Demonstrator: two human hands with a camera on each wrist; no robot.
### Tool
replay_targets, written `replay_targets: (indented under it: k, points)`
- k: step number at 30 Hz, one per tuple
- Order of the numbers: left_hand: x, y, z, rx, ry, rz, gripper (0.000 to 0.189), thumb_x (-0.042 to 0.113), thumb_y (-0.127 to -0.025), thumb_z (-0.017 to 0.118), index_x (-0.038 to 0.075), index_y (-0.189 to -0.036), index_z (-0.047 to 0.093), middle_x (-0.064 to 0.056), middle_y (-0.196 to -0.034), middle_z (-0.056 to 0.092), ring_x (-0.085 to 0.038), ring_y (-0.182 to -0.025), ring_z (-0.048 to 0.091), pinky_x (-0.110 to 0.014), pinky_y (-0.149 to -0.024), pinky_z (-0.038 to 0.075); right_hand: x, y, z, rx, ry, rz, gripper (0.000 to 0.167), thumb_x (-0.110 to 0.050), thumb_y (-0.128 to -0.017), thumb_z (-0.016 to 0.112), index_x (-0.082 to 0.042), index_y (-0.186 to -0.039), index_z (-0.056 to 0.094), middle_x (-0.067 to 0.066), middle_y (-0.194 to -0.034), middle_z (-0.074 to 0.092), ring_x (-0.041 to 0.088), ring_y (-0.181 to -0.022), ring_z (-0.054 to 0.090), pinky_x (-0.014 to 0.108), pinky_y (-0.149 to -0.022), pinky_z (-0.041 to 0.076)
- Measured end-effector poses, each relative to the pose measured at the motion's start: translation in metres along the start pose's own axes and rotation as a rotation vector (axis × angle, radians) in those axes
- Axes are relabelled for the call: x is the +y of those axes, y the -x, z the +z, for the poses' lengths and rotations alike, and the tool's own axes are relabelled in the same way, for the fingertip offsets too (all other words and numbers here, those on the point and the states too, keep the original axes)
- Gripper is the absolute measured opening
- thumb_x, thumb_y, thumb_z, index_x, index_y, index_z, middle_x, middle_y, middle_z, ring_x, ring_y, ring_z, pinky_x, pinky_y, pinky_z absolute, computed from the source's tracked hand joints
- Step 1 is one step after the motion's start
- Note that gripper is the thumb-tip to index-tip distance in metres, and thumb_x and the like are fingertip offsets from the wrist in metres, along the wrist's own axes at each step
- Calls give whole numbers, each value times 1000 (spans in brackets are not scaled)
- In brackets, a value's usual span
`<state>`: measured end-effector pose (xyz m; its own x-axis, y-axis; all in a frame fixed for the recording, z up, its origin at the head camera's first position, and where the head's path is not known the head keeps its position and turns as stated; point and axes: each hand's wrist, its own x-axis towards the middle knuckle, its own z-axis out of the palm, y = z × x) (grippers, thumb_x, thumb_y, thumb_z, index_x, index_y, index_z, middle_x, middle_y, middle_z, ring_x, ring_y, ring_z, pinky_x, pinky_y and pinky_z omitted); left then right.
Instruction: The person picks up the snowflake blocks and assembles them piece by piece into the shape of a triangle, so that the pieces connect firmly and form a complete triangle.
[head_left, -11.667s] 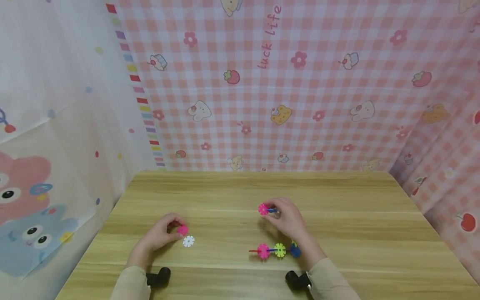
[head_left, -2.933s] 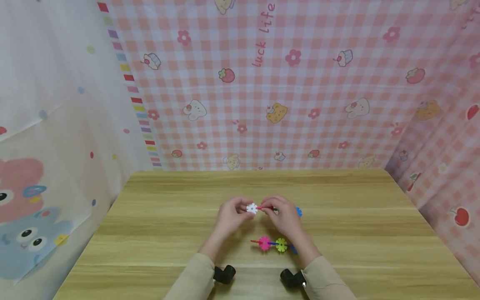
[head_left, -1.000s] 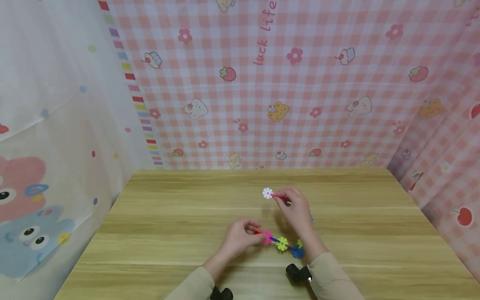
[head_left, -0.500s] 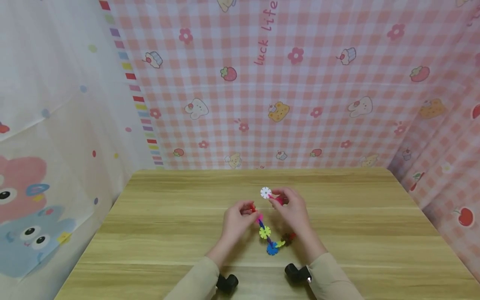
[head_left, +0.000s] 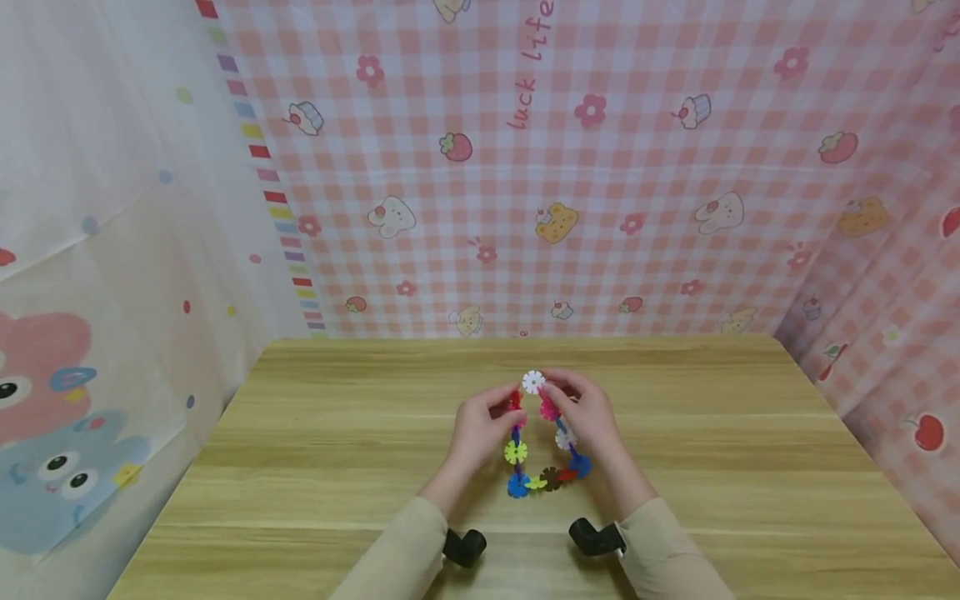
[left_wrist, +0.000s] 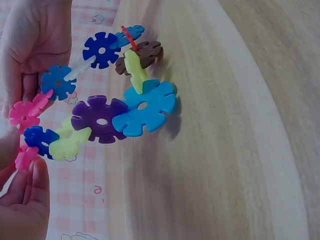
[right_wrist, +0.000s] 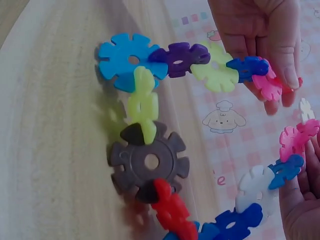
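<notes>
A chain of slotted snowflake discs [head_left: 515, 452] hangs as a nearly joined loop between both hands. My left hand [head_left: 480, 427] pinches one end, around a red disc [head_left: 515, 399] and a pink one [right_wrist: 267, 86]. My right hand [head_left: 591, 412] pinches the other end at its pink discs [left_wrist: 22, 114]; a white disc [head_left: 533, 382] sticks out past the fingertips. The two ends are close together but apart. Lower in the loop come a light blue disc [left_wrist: 162, 102], a yellow disc [right_wrist: 143, 100], a brown disc [right_wrist: 172, 167] and a red disc [right_wrist: 172, 212].
The loop's bottom is at or just above the wooden table [head_left: 337, 500]. Pink checked cloth [head_left: 480, 200] stands behind the table, with a pale printed cloth [head_left: 135, 250] at the left. Black wrist mounts [head_left: 596, 537] jut inward from the sleeves.
A formerly loose white disc is now on the chain's right end. Over the last second, my left hand has raised the red end up beside it, bending the chain into a loop.
</notes>
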<state>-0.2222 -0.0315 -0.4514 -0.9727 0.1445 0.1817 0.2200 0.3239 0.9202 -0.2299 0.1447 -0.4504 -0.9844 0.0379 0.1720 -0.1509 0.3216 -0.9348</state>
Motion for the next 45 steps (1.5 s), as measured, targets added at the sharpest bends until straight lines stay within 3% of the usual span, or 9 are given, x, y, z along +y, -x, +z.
replay_targets:
  k: [5,10,20,26,31,45]
  points:
    - [-1,-2,3,-28,5,43,40,3,-86,75,3,-125,67,-7,-96,71,-17,-87,65,-24,-77,55,-1,-2,2,-6,-72,19,21,-13,-96,66,-2,-114,70,9,-98,67,19,-86,57,22,-68,51]
    - [-2,0,6,-29,8,80,37,4,-87,75,4,-123,69,-8,-99,72,-18,-89,66,-23,-78,55,0,-4,4,13,-112,66,20,-15,-97,66,0,-109,70,9,-96,65,17,-83,56,20,-64,50]
    - [-2,-1,11,-59,-7,50,32,8,-87,76,2,-118,71,-5,-97,73,-16,-87,66,-23,-77,55,0,-6,6,48,-69,59,17,-13,-96,66,0,-107,70,8,-95,66,17,-86,57,22,-71,50]
    - [-2,-1,15,-35,2,55,24,12,-87,77,3,-109,74,-4,-92,73,-13,-82,66,-24,-75,55,2,-5,8,51,-81,-14,14,-8,-94,68,1,-105,71,9,-91,67,15,-83,57,21,-67,47]
    - [-2,1,16,-8,3,70,21,12,-87,77,3,-106,75,-3,-90,73,-12,-81,66,-25,-75,55,3,-4,9,47,-99,-56,16,-5,-94,67,0,-109,72,12,-96,69,13,-85,58,22,-73,48]
    - [-4,1,21,66,41,78,17,7,-84,79,1,-99,76,-5,-84,73,-11,-75,64,-24,-70,55,3,-3,11,57,-133,-14,16,-5,-94,68,2,-107,72,13,-98,69,12,-82,58,18,-65,49]
